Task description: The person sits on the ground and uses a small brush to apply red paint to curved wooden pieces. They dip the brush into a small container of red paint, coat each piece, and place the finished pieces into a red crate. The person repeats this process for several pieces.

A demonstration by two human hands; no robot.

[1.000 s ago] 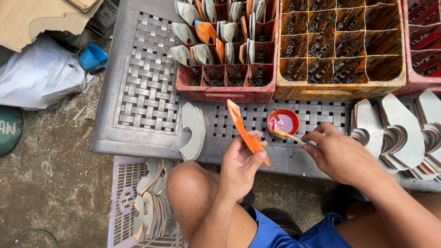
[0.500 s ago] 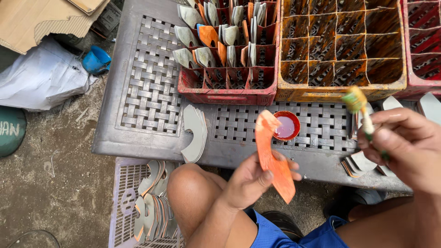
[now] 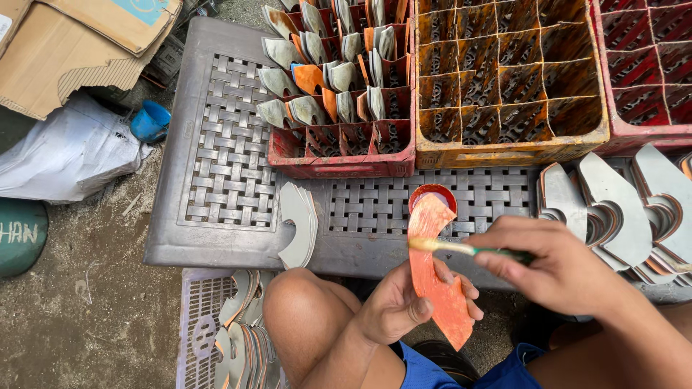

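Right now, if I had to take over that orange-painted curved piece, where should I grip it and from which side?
Grip the lower, wider end of the orange curved piece, from the left and underneath, where the left hand already holds its edges. The upper end is under the brush in the right hand and looks wet, so pinching edges probably avoids smearing.

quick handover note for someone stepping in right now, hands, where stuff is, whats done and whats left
Left hand holds a curved metal piece, its face coated orange.
Right hand holds a brush, tip on the piece's upper part.
Small red paint dish sits on the grey woven table just behind the piece.
Done: coated pieces stand in the red crate.
Left: bare metal pieces stacked at right, a small stack on the table edge, more in the basket below. Orange crate holds nothing.
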